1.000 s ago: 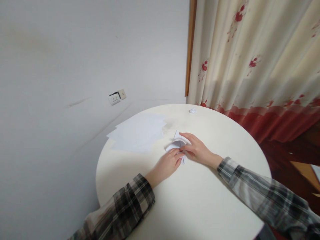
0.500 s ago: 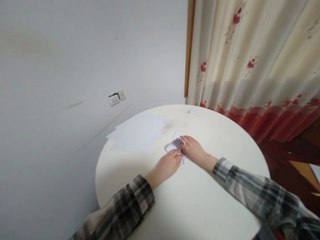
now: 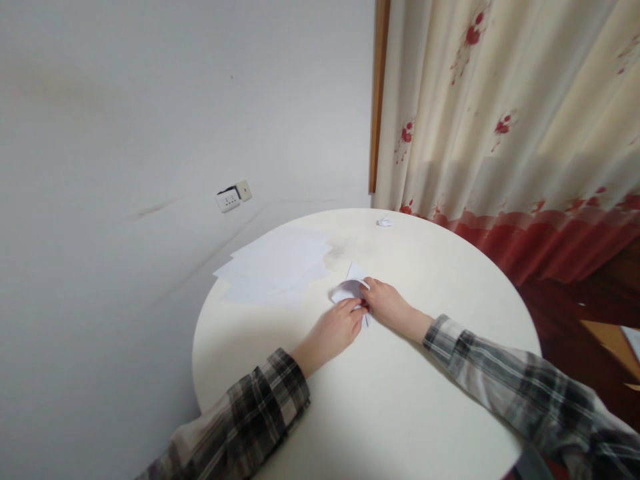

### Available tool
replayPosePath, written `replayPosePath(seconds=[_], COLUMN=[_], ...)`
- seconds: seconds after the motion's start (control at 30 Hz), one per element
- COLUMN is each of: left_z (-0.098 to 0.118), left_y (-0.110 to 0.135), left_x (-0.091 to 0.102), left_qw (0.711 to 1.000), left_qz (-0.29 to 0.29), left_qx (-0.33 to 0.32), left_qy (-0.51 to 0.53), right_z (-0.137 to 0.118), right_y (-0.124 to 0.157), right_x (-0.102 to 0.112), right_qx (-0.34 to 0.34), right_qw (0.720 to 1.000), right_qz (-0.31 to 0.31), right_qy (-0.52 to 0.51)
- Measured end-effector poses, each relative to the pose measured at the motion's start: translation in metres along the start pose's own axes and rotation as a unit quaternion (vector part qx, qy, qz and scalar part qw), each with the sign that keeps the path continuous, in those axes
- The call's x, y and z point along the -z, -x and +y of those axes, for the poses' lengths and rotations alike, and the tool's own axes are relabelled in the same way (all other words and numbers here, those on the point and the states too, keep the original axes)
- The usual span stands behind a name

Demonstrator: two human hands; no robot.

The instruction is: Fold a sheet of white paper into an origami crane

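Observation:
A small folded sheet of white paper [image 3: 347,291] lies near the middle of the round white table [image 3: 400,407], one flap curling up off the rest. My left hand [image 3: 339,328] has its fingers closed on the near edge of the paper. From the right, my right hand [image 3: 384,297] pinches the raised flap at its edge. The fingertips of both hands nearly meet, and they cover part of the folds. One pointed end of the paper sticks out beyond the hands, another on the near side.
Loose white sheets [image 3: 275,267] overlap at the table's left side, close to the wall. A small crumpled or folded paper piece [image 3: 384,222] sits by the far edge. Behind are a wall socket [image 3: 229,199] and a floral curtain [image 3: 500,133].
The right hand has shifted slightly down towards the left hand. The paper flap it holds now curves up more. My left hand has stayed nearly in place.

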State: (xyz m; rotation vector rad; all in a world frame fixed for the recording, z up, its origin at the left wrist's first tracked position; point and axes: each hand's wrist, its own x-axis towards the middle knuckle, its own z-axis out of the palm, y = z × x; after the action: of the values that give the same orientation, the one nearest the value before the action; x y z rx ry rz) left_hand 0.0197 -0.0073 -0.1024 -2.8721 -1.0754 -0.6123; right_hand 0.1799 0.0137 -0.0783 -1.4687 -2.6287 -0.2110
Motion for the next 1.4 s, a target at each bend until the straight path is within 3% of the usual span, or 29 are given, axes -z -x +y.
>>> replayPosePath(seconds=[0.13, 0.4, 0.87, 1.2, 1.4], left_z=[0.0000, 0.0014, 0.0033, 0.0031, 0.0018], left_y=[0.0009, 0.0029, 0.0014, 0.0003, -0.0026], left_x=[-0.0006, -0.0001, 0.0035, 0.0027, 0.0007], left_qw=[1.000, 0.999, 1.000, 1.000, 0.999], left_qz=[0.000, 0.032, 0.014, 0.008, -0.011], left_qx=[0.012, 0.020, 0.014, 0.007, -0.031], left_qy=[0.008, 0.012, -0.013, -0.014, 0.004], right_z=[0.0020, 0.0047, 0.0011, 0.0003, -0.0017], right_y=[-0.0010, 0.0017, 0.0028, 0.0033, 0.0028], right_x=[-0.0012, -0.0051, -0.0008, -0.0021, -0.0013], right_qx=[-0.001, 0.007, -0.012, -0.012, -0.015], right_qw=[1.000, 0.999, 1.000, 1.000, 1.000], right_qz=[-0.013, 0.031, -0.004, 0.005, 0.013], right_qy=[-0.015, -0.030, 0.006, 0.020, 0.016])
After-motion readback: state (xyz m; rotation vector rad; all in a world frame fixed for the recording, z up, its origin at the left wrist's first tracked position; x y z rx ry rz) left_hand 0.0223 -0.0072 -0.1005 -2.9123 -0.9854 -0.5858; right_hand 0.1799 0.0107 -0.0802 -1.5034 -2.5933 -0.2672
